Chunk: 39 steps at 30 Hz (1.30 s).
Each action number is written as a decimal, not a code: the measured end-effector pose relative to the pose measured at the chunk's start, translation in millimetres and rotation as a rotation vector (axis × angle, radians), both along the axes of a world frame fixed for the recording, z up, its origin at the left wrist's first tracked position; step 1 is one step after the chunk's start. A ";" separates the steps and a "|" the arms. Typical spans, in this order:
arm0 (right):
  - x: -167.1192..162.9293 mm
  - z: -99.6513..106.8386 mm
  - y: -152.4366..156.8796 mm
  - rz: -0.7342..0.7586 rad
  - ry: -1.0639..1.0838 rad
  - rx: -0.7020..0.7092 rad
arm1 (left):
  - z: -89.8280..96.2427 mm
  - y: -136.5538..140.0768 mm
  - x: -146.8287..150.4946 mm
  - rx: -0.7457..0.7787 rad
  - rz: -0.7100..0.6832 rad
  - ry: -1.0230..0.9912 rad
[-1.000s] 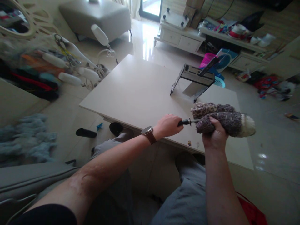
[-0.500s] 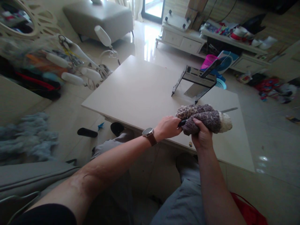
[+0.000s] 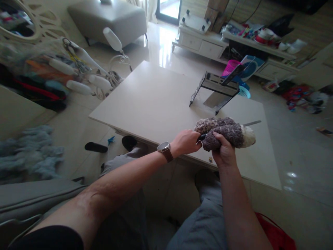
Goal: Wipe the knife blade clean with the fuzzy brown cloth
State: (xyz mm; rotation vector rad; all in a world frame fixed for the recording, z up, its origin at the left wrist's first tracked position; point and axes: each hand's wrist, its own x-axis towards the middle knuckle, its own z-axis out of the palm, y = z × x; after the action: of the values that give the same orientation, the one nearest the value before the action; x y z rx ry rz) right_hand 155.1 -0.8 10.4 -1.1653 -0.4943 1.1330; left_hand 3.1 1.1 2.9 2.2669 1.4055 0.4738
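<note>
My left hand [image 3: 187, 141], with a watch [image 3: 163, 147] on its wrist, is closed around the black handle of a knife [image 3: 253, 123]. Its narrow grey blade tip sticks out on the right past a fluffy brown-and-cream cloth [image 3: 224, 134]. The cloth is bunched in two thick rolls, and most of the blade is hidden by it. My right hand [image 3: 224, 149] grips the cloth from below, thumb on top. Both hands are over the near right part of the white table [image 3: 145, 100]. Behind them on the table stands a grey-and-black metal stand [image 3: 218, 83] on legs.
A small sticker-like figure [image 3: 210, 159] is at the table's near edge. White lamp arms [image 3: 99, 82] stand close to its left side. Beyond it are a grey ottoman [image 3: 111, 21], a pink basket [image 3: 230, 67] and a white cabinet [image 3: 200, 47]. Grey fluffy fabric [image 3: 36, 152] lies on the floor.
Hardly anything differs. The whole view has shifted slightly, and the cloth and blade tip appear a little further left. Both hands keep their grips.
</note>
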 end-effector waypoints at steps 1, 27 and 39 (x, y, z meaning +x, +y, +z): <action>-0.7 -0.5 0.0 -0.021 -0.010 0.006 | 0.4 -0.2 0.3 -0.002 -0.003 0.000; 17.8 13.9 -2.3 0.075 -0.056 0.076 | 6.0 8.8 -4.5 -0.513 -0.082 -0.600; 10.7 7.9 -2.9 -0.018 -0.193 0.136 | -1.8 10.3 -2.9 -0.602 -0.164 -0.728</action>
State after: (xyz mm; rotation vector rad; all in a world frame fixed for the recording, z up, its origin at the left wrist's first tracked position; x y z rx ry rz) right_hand 165.8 -3.7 18.3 -1.1633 -0.6973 0.9608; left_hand 0.2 11.4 1.1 1.4799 0.8274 0.6309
